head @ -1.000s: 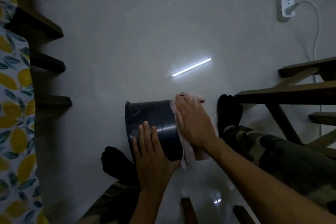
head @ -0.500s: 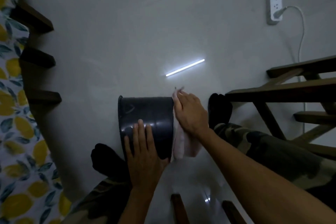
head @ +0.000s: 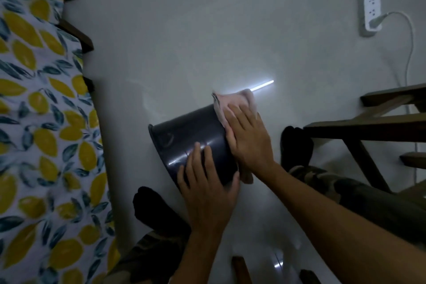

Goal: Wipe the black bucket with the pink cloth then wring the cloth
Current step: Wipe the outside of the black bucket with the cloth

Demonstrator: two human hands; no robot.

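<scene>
The black bucket (head: 184, 138) lies on its side on the pale floor, its rim pointing left and its base to the right. My left hand (head: 205, 187) rests flat on the bucket's near side, fingers spread, steadying it. My right hand (head: 249, 140) presses the pink cloth (head: 232, 101) flat against the bucket's base. The cloth sticks out beyond my fingertips at the far side and a fold hangs below my wrist. Most of the base is hidden by the cloth and hand.
A lemon-print cushion (head: 34, 134) on a dark wooden frame fills the left. Wooden furniture legs (head: 368, 127) stand at the right. A white power strip (head: 371, 7) with a cable lies at the far right. My black-socked feet (head: 297, 145) flank the bucket.
The bucket has tilted so its base end points farther away. My right hand and the cloth slid up along the base toward the far side. My left hand stayed on the bucket.
</scene>
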